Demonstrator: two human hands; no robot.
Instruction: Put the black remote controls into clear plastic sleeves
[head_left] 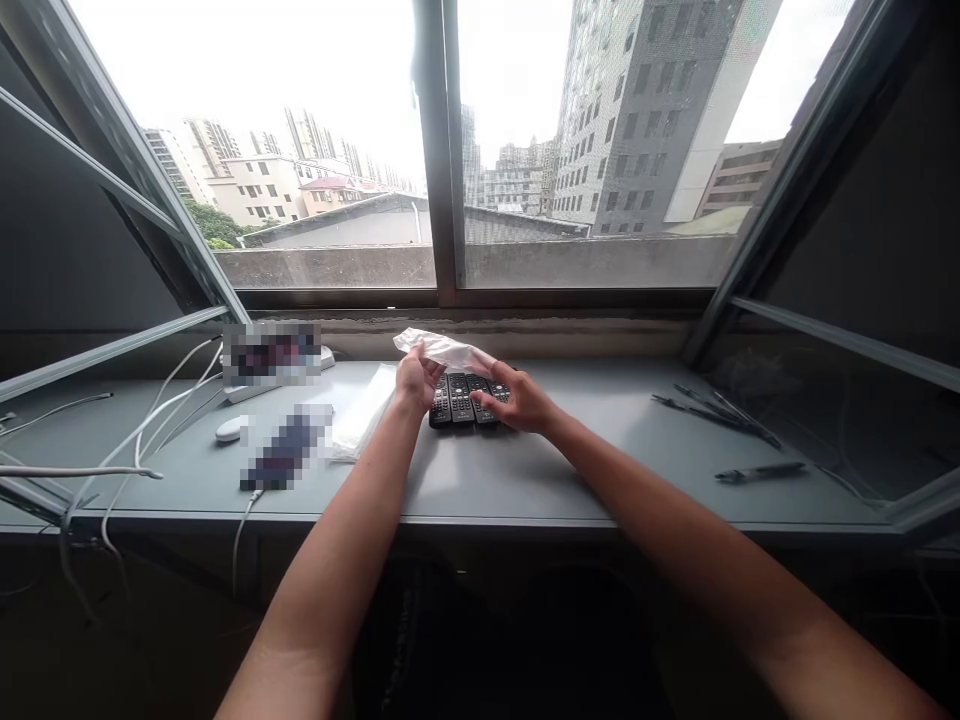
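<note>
A thin, whitish translucent plastic bag [439,347] is stretched between my hands above the shelf. My left hand [418,378] pinches its left part between thumb and fingers. At the bag's right end is my right hand [517,398], its fingertips against or inside the plastic and its thumb held apart. Below the hands several black remote controls [460,402] lie side by side, partly covered by my fingers. To the left of my left forearm rests a stack of flat white plastic bags [365,420].
A white mouse-like object [231,429], a blurred-out device [289,448] on a cable, and a white power strip [277,385] occupy the left. White cables [142,440] hang over the front edge. Several dark pens [759,473] lie right. Metal frames flank the grey shelf [570,490]; a window stands behind.
</note>
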